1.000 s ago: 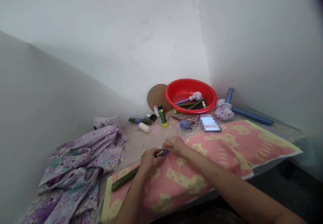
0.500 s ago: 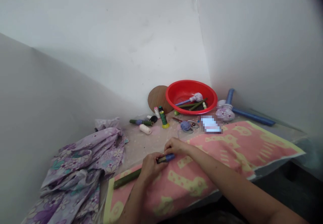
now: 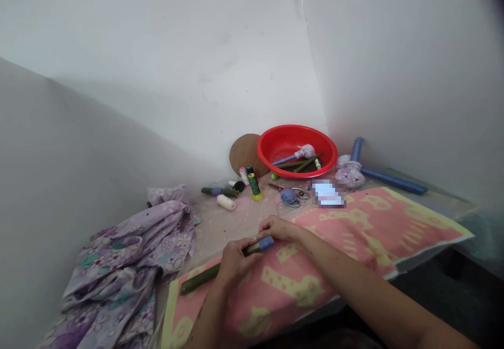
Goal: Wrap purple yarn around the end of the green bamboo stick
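My left hand [image 3: 237, 260] is closed around a green stick [image 3: 200, 279] that slants across the patterned cloth. Blue yarn wrapping [image 3: 266, 243] covers the stick's right end. Just above that end, the fingers of my right hand [image 3: 276, 228] are pinched together. A faint strand leads from the ball of blue yarn [image 3: 289, 197] toward this hand, where it seems to be held; the fingertips partly hide it. The pink and yellow cloth [image 3: 331, 265] lies under both hands and the stick.
Beyond my hands are scissors [image 3: 302, 193], a green thread spool [image 3: 254, 187], a white spool [image 3: 226, 202] and a yarn-wrapped stick [image 3: 219, 191]. A red basin [image 3: 297, 173] holds more sticks. Floral fabric [image 3: 129, 254] is heaped left; a blue-wrapped piece [image 3: 394, 180] lies right. Walls stand close behind.
The stick's wrapped end has risen and turned slightly, showing more of the blue wrapping. My right hand has shifted a little to the right. The view has moved slightly.
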The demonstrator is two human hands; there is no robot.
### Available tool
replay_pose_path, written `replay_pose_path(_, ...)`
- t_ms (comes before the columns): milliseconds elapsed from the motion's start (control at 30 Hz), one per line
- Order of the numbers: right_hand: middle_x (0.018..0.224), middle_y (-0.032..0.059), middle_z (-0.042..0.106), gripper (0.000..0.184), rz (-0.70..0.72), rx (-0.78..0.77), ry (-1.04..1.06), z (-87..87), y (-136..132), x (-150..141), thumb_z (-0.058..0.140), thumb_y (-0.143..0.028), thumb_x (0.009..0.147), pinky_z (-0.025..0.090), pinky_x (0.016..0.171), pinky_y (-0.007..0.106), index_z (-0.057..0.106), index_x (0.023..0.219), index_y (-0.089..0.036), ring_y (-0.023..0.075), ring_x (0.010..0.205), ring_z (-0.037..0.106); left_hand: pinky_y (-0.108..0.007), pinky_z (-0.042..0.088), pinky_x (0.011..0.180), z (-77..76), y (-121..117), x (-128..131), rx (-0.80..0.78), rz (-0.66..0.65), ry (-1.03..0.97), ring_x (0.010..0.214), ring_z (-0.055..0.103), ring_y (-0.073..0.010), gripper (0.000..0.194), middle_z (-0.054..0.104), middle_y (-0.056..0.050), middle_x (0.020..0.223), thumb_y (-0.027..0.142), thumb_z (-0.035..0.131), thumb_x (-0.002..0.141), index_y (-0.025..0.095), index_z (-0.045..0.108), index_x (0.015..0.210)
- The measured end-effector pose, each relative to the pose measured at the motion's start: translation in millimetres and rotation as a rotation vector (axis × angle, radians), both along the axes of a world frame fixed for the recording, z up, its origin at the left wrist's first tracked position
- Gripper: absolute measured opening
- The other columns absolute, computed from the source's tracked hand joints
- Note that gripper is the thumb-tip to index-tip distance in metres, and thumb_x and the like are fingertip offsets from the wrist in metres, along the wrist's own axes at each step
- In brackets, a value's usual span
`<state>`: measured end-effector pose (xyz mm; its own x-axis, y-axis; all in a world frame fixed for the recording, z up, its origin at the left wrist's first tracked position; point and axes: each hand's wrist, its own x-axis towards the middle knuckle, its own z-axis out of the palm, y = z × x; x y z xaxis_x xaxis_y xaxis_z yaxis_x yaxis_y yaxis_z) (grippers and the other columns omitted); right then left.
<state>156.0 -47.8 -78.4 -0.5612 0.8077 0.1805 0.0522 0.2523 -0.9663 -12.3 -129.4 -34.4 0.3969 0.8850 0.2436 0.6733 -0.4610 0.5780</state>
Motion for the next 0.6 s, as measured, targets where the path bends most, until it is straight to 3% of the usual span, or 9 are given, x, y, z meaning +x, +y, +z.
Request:
replay_pose_path(200, 0.045, -0.0050, 0.046, 0.008, -0.023, -0.036, 0.131, -4.3, 2, -4, 0.055, -0.018, 0.056, 0.026, 0.044, 0.017, 0.060, 0.056, -0.010, 0.0048, 0.043, 0.035, -0.020, 0.037, 0.055, 6.5, 8, -2, -0.006, 0.052, -0.102, 0.061, 0.051, -0.0130, 0.031, 0.061, 0.001, 0.068, 0.031, 0.055, 0.063, 0.016, 0.064, 0.089)
replay_pose_path(367, 0.041, -0.0066, 0.039, 0.013, -0.029, -0.029, 0.161, -7.1, 3, -7, 0.056, -0.022, 0.058, 0.021, 0.041, 0.017, 0.054, 0.051, -0.011, 0.0036, 0.040, 0.029, -0.018, 0.034, 0.048, 12.9, 12, -1, -0.066, 0.029, -0.181, 0.052, 0.045, -0.0093, 0.033, 0.056, 0.002, 0.059, 0.031, 0.055, 0.063, 0.015, 0.063, 0.092)
replay_pose_path(600, 0.044, -0.0053, 0.042, 0.019, -0.040, 0.035, 0.148, -1.4, -6, -6, 0.056, -0.030, 0.065, 0.026, 0.042, 0.018, 0.058, 0.065, -0.012, 0.0048, 0.040, 0.035, -0.018, 0.036, 0.043, 11.0, 21, 0, -0.147, 0.073, -0.270, 0.046, 0.043, -0.0078, 0.037, 0.056, 0.000, 0.060, 0.034, 0.057, 0.062, 0.013, 0.061, 0.092)
